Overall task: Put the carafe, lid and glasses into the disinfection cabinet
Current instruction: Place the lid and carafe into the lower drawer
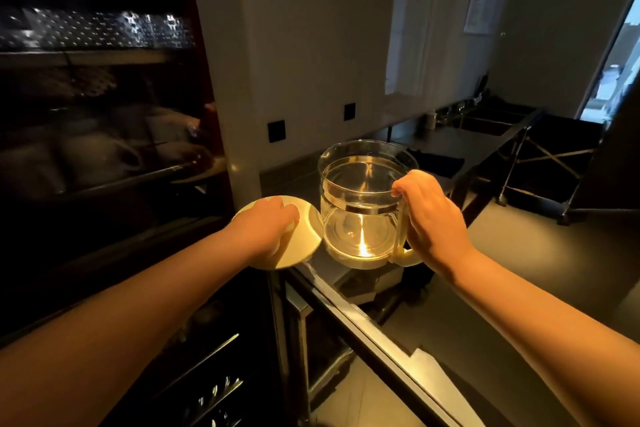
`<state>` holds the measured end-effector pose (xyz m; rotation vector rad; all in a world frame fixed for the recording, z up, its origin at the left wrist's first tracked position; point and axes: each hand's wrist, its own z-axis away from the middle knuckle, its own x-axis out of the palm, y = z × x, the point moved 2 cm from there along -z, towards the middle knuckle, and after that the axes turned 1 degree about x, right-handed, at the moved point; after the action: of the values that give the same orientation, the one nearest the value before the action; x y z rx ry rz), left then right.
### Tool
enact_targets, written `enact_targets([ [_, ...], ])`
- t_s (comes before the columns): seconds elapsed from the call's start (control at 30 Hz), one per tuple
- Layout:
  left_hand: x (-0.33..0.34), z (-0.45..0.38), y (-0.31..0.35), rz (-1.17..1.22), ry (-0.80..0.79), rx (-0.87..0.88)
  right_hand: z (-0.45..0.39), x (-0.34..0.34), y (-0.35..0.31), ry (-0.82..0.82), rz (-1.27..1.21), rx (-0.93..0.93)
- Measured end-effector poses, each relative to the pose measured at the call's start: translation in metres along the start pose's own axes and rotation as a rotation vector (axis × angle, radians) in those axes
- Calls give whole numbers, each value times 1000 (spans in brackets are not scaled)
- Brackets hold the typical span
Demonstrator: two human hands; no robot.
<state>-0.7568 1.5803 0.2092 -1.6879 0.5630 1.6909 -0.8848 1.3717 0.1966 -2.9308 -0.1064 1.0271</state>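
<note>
A clear glass carafe (360,204) with a cream handle is held upright in the air, my right hand (433,215) closed around its handle. My left hand (266,225) grips a round cream lid (304,236), held flat just left of the carafe. Both are in front of the disinfection cabinet (104,114), a dark unit at the left whose wire shelves hold white cups and dishes. No loose glasses are visible.
A dark counter (433,149) runs back along the wall to a sink (491,121) at the far right. A folding metal cart (554,166) stands on the floor at right. Below my hands lies an open steel door edge (363,319).
</note>
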Motion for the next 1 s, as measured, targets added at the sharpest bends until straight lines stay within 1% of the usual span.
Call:
enact_targets([
  [0.1, -2, 22, -7, -25, -26, -32, 1, 4, -9, -4, -60, -14],
  [0.27, 5, 57, -23, 21, -32, -120, -1, 12, -31, 12, -152, -84],
  [0.5, 29, 105, -51, 118, 40, -290, -11, 35, -70, 34, -293, -168],
  [0.57, 36, 119, -60, 115, 66, -341, -14, 42, -83, 33, -326, -194],
  [0.67, 47, 138, -72, 83, 54, -425, -16, 53, -103, 40, -352, -245],
  [0.83, 67, 164, -83, 53, 18, -502, -13, 64, -132, -26, -414, -277],
  [0.93, 83, 177, -87, 42, 27, -538, -7, 75, -146, -120, -410, -270],
  [1.0, 94, 182, -88, 41, 9, -563, -2, 83, -152, -149, -421, -274],
])
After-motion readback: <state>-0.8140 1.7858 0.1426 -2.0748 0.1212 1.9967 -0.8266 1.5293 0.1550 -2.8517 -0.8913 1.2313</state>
